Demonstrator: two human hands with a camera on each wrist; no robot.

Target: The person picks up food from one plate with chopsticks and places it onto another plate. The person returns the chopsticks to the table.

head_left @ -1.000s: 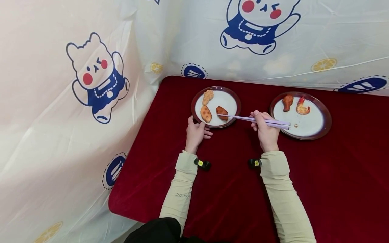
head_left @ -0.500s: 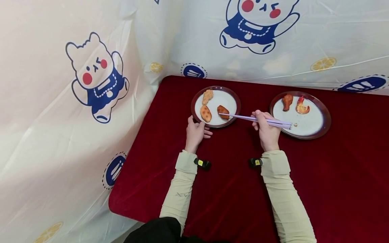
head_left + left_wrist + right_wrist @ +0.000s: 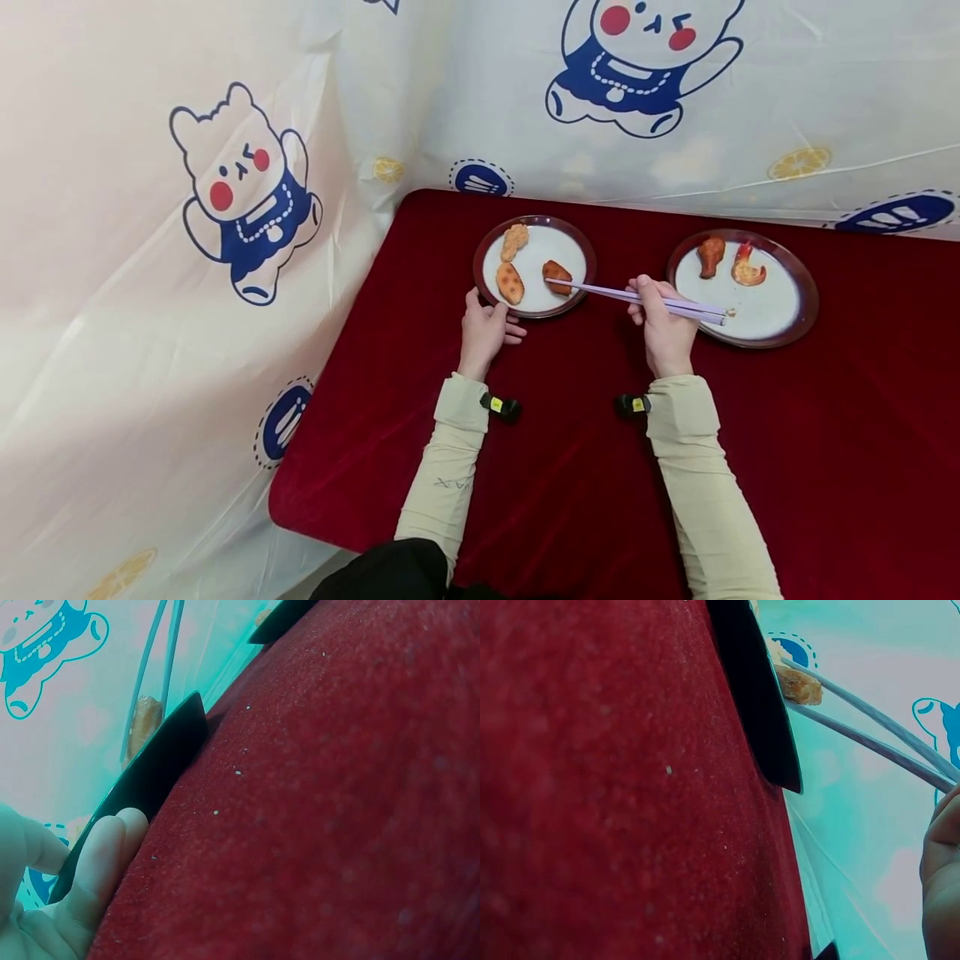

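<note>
My right hand [image 3: 669,335] holds a pair of pale purple chopsticks [image 3: 606,292], which reach left across the rim of the left plate [image 3: 540,243]. Their tips lie at a brown piece of fried chicken [image 3: 556,272] on that plate. In the right wrist view, the two sticks [image 3: 870,745] pass on either side of the chicken piece [image 3: 801,686]. My left hand [image 3: 482,335] grips the plate's near-left rim; in the left wrist view its fingers [image 3: 99,851] lie against the dark underside. A golden nugget [image 3: 514,242] and a spotted yellow-brown piece [image 3: 510,283] share the plate.
A second brown-rimmed white plate [image 3: 776,304] stands to the right, bearing a drumstick [image 3: 711,257], a shrimp [image 3: 747,268] and a crumb by the chopsticks' rear ends. Dark red cloth covers the table [image 3: 570,483]. Printed white curtains [image 3: 450,92] hang behind and at the left.
The brown chicken piece has shifted slightly to the right on the left plate, along with the chopsticks and my right hand. My left hand stays at the rim.
</note>
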